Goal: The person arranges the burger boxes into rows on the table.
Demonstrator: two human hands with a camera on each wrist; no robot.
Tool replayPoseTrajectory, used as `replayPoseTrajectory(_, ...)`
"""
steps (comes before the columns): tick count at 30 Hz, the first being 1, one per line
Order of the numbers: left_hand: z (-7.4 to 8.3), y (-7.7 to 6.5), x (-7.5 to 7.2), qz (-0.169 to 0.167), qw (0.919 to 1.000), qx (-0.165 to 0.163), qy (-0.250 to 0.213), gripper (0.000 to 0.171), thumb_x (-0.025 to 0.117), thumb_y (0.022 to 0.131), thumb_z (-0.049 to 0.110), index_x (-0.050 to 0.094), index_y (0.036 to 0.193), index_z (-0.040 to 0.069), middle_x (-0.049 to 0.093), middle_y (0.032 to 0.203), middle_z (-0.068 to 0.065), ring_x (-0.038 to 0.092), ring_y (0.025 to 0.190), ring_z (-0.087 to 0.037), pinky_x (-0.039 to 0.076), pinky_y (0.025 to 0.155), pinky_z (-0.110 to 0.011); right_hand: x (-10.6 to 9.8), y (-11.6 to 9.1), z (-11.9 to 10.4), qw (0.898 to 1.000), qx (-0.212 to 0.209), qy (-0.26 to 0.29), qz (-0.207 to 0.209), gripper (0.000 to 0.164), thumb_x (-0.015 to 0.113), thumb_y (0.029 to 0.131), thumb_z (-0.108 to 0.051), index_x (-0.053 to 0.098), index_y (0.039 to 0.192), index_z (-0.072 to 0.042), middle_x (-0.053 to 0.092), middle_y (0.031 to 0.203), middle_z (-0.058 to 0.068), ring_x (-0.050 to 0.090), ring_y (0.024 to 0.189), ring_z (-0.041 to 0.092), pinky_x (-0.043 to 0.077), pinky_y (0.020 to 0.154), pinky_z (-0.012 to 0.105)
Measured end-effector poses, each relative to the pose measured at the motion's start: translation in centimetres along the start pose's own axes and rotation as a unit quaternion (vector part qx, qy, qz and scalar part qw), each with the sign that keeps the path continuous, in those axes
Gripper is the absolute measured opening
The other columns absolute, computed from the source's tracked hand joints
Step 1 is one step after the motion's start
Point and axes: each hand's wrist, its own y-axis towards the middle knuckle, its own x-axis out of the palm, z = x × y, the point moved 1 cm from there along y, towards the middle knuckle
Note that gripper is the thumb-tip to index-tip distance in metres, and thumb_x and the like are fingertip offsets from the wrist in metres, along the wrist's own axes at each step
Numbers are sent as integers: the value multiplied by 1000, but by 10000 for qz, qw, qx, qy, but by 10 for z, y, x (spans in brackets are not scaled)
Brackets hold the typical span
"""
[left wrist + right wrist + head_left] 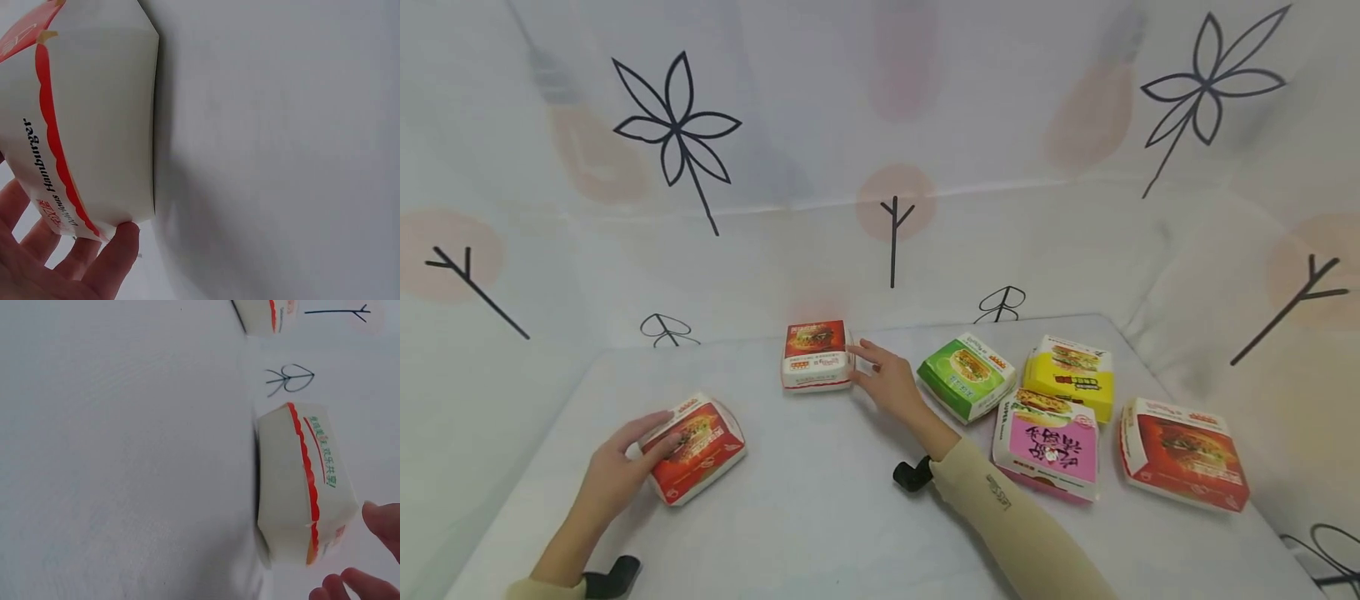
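At the left of the head view, my left hand (612,473) grips one end of a red-and-white hamburger box (703,442). In the left wrist view, fingertips of the left hand (81,265) press the lower end of this hamburger box (103,125), which sits on the table. Farther back, my right hand (891,385) reaches to the right side of a second red-and-white hamburger box (817,360). The right wrist view has its thumb and fingers (365,584) spread beside that box (290,481); whether they touch it I cannot tell.
To the right are a green burger box (967,377), a yellow one (1071,375), a pink one (1047,446) and another red one (1183,454). They stand close together on the white table (790,500). A patterned cloth (790,150) rises behind the table's back edge.
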Motion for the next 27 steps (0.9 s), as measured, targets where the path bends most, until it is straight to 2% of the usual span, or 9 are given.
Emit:
replayPoseTrajectory(10, 35, 3, 31, -269, 9976, 628, -133, 69, 65, 92, 55, 55, 143, 9, 46, 148, -20, 35, 139, -44, 33, 105, -67, -12, -13, -13, 9985, -374, 329, 215, 40, 71, 93, -8, 66, 132, -14, 54, 145, 3, 47, 136, 23, 48, 101, 38)
replayPoseTrajectory(16, 58, 6, 54, -494, 9944, 854, -380, 63, 68, 91, 51, 59, 140, 13, 50, 146, -16, 39, 138, -40, 36, 105, -65, -15, -24, -17, 9958, -593, 657, 219, 34, 69, 93, -5, 70, 126, -12, 68, 125, 3, 63, 116, 19, 53, 93, 34)
replayPoseTrajectory(21, 74, 10, 71, -677, 9901, 1082, -580, 58, 71, 91, 47, 61, 138, 15, 52, 144, -12, 41, 137, -37, 39, 103, -63, -14, -35, -18, 9959, -729, 544, -29, 31, 70, 93, -9, 72, 124, -14, 71, 119, 3, 67, 107, 17, 55, 87, 29)
replayPoseTrajectory(24, 82, 11, 80, -727, 9877, 1227, -636, 55, 72, 90, 44, 62, 137, 17, 54, 143, -11, 43, 136, -36, 41, 102, -62, -13, -39, -16, 9945, -803, 592, -320, 30, 70, 93, -10, 71, 124, -11, 70, 122, 4, 65, 110, 18, 55, 87, 29)
replayPoseTrajectory(27, 90, 12, 87, -803, 9856, 1327, -671, 54, 73, 90, 43, 63, 137, 18, 54, 143, -10, 44, 135, -35, 42, 102, -61, -12, -43, -15, 9933, -668, 643, -685, 32, 71, 94, -13, 70, 126, -11, 67, 127, 4, 62, 118, 20, 55, 90, 30)
